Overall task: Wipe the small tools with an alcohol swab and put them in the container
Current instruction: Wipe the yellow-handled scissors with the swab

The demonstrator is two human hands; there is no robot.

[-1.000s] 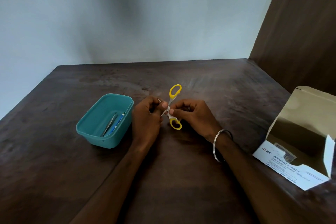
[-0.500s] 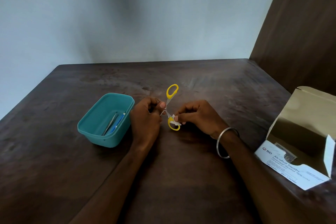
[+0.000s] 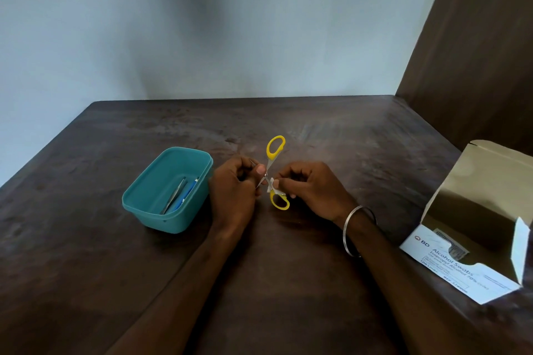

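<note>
scissors [image 3: 274, 174] under inspection: small pair, yellow loop handles, held open above the dark table [image 3: 86, 239] between both hands.

left to right. teal container [image 3: 138, 202] sits just left of the left hand; tweezers [image 3: 174, 195] and a blue-handled tool [image 3: 186, 194] already lie inside, so part of the task appears complete. left hand [image 3: 230, 190] is closed around the blade end, thumb pressed near the pivot. right hand [image 3: 311, 190] pinches a white alcohol swab [image 3: 272, 185] against the shank just above the lower handle. opened alcohol swab box [image 3: 476, 239] stands at far right, well apart.

change noted: half a second ago the swab sat down on the lower handle loop; it is now back up near the pivot, and the scissors stand slightly more upright. judgement: wiping strokes are running along the lower arm; the scissors are not yet ready for the container. the upper handle shows no swab contact at present.
</note>
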